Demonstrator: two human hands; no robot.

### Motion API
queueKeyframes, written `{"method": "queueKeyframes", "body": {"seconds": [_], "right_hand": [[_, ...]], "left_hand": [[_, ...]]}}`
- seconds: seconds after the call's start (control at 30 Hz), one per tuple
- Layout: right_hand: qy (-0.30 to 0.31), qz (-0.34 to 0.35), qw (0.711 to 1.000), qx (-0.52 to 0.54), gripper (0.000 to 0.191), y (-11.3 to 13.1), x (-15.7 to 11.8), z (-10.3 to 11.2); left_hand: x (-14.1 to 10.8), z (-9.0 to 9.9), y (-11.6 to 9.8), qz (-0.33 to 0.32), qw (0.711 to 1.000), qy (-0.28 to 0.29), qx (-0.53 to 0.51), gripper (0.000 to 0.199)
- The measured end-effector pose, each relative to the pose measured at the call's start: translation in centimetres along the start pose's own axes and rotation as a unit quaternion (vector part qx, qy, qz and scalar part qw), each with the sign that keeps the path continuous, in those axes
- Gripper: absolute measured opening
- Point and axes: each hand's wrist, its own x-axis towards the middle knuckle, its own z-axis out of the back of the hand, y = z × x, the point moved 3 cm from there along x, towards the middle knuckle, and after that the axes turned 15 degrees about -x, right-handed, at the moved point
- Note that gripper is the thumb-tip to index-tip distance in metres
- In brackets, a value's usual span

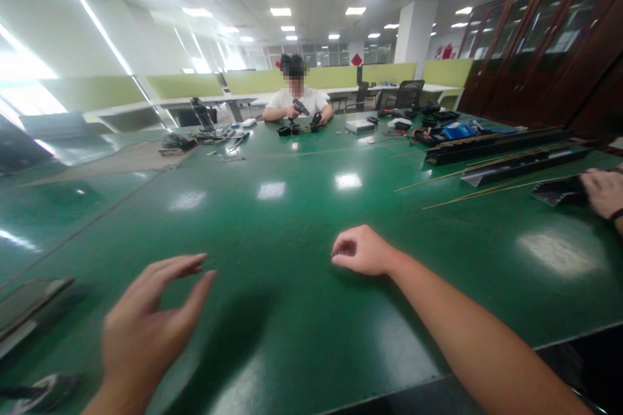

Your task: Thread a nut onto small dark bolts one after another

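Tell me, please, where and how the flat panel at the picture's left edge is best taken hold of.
Probably the right end of the flat panel, approached from the right, thumb below and fingers above. That end is thin, faces the open left hand, and seems to jut past the pale piece beneath. The left end is outside the picture.

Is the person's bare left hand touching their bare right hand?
Apart: the head view shows a wide stretch of shiny green tabletop between the left hand and the right hand.
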Motion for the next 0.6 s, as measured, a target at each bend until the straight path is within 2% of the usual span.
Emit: {"method": "queueKeyframes", "body": {"seconds": [0.07,0.13,0.27,0.43,0.6], "right_hand": [[0.005,0.005,1.000,0.006,0.012,0.2,0.0,0.1],[0.010,0.010,1.000,0.009,0.012,0.3,0.0,0.1],[0.015,0.022,0.999,0.019,0.011,0.4,0.0,0.1],[0.008,0.020,0.999,0.036,0.012,0.2,0.2,0.1],[0.017,0.012,0.997,0.071,0.015,0.3,0.3,-0.1]], "left_hand": [[1.1,-3.6,-1.8,-0.051,0.992,0.093,-0.072,0.018],[2.0,-6.6,-3.3,-0.084,0.971,0.176,-0.138,0.018],[3.0,-10.7,-5.2,-0.083,0.942,0.265,-0.189,0.024],[2.9,-13.8,-6.6,-0.090,0.927,0.302,-0.204,0.030],[2.5,-15.2,-7.3,-0.104,0.924,0.305,-0.206,0.024]]}}
